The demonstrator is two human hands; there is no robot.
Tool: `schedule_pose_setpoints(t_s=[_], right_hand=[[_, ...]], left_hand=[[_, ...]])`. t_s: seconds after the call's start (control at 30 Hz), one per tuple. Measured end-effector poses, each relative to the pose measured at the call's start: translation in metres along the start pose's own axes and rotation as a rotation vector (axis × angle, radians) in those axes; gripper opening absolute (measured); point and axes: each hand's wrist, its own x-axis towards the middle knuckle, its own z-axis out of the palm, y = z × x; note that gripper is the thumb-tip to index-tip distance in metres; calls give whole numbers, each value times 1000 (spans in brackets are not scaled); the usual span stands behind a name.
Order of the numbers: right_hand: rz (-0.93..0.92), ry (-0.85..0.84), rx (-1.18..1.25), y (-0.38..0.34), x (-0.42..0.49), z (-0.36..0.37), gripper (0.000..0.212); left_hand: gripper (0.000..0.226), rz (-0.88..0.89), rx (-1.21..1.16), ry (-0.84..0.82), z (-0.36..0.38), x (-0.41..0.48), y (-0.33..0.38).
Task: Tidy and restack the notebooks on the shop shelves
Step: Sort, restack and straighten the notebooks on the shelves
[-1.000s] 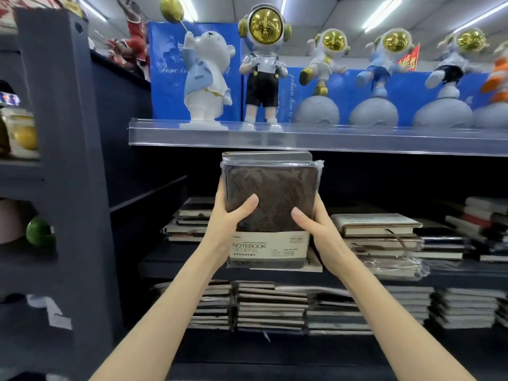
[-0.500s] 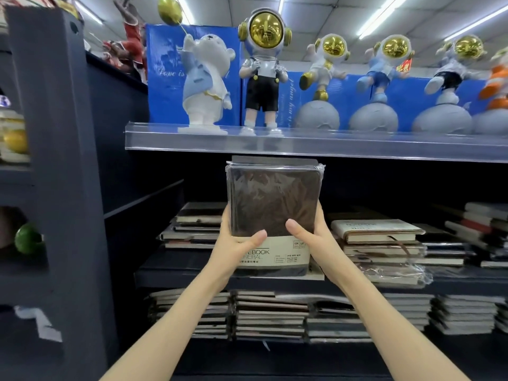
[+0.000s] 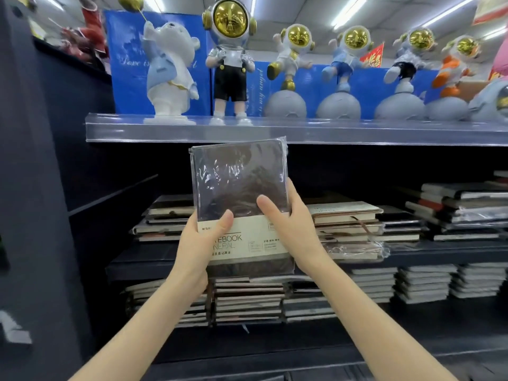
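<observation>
Notebook (image 3: 239, 188), plastic-wrapped, dark cover: 1, held upright before the middle shelf (image 3: 439, 250). Hands: 2. Left hand (image 3: 198, 243) and right hand (image 3: 295, 232) each grip a lower side edge, thumbs on front, fingers (image 3: 292, 193) wrapped behind. Top shelf (image 3: 302, 132): 1 bear figurine (image 3: 170, 75), 5 astronaut figurines (image 3: 230, 59).

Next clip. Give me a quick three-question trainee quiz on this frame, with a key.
1. True or false: the left hand and right hand both hold the dark notebook upright.
2. Which figurine stands leftmost on the clear-edged shelf? A) white bear B) orange astronaut C) blue astronaut
3. What covers the dark notebook?
Key: 1 true; 2 A; 3 clear plastic wrap.
</observation>
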Motion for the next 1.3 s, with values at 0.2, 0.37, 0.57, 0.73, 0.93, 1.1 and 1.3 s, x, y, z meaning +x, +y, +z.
schedule_pose_setpoints(t_s=[0.2, 0.37, 0.57, 0.73, 0.93, 1.1, 1.3], right_hand=[[305, -145, 222, -28, -21, -43, 57], [316, -68, 270, -26, -55, -83, 22], [382, 93, 273, -25, -65, -133, 16], [469, 140, 210, -32, -48, -168, 15], [500, 180, 104, -36, -6, -183, 30], [499, 137, 131, -22, 30, -193, 18], [608, 87, 126, -4, 62, -196, 24]], left_hand=[[26, -312, -22, -5, 16, -25, 24], [28, -400, 57, -85, 46, -39, 27], [57, -211, 201, -246, 88, -39, 27], [14, -83, 280, -334, 116, -38, 39], [9, -127, 203, -314, 139, -15, 39], [13, -77, 215, -314, 152, 12, 31], [51, -44, 284, -448, 149, 35, 25]])
